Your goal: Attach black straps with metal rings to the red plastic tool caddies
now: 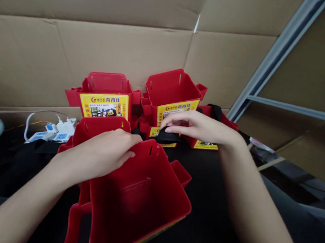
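Note:
A red plastic tool box [142, 219] tilts towards me in the foreground, with its open top facing me and slots near its far rim. My left hand [108, 151] is closed over that far rim; some of its fingertips are hidden behind the wall. Just beyond the rim, my right hand [195, 124] pinches a black strap [168, 137] between thumb and fingers. The strap bends in a loop, and its other end cannot be followed behind the box.
Several more red boxes with yellow labels, such as this one [107, 82], stand behind against a cardboard wall [123, 49]. A white power strip [64, 130] with plugs lies at left. A grey metal frame [277, 48] rises at right. Black cloth covers the table [204, 197].

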`<state>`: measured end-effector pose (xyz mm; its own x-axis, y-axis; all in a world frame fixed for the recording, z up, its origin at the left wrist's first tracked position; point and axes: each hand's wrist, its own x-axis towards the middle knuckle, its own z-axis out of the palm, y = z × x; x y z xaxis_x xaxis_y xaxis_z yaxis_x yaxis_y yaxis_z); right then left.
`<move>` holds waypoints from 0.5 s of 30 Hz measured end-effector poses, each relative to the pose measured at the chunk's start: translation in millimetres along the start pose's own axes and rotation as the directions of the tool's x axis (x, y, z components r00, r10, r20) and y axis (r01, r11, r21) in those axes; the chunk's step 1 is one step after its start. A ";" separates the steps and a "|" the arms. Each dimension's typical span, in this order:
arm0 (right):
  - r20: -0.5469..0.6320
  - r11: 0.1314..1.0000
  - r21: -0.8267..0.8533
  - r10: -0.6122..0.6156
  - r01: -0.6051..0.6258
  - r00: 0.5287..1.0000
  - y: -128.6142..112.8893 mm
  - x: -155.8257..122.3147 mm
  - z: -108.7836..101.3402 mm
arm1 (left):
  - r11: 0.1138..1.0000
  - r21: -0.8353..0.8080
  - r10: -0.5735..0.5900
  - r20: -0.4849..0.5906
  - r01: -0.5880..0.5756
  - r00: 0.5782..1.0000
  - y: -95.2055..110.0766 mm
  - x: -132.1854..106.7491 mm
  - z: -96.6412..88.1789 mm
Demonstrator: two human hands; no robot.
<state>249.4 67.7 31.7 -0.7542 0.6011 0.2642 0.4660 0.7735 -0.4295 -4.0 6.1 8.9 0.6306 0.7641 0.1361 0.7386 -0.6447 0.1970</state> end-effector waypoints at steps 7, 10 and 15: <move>0.218 0.989 0.151 -0.028 -0.005 0.976 10.9 16.5 20.3 | 0.999 -0.018 0.043 0.039 -0.042 0.998 -17.9 -10.7 7.4; 0.236 0.970 0.243 -0.071 0.012 0.969 7.9 22.7 32.2 | 0.997 -0.037 0.065 0.056 -0.063 0.996 -18.5 -10.6 6.1; 0.228 0.904 0.427 -0.108 0.001 0.968 17.4 29.3 45.8 | 0.994 -0.062 0.091 0.088 -0.085 0.992 -13.6 -10.4 4.6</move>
<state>214.2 89.5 -7.6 -0.8858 0.4520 0.1052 0.2235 0.6141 -0.7569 -19.5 6.9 0.4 0.7136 0.6973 0.0672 0.6658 -0.7049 0.2448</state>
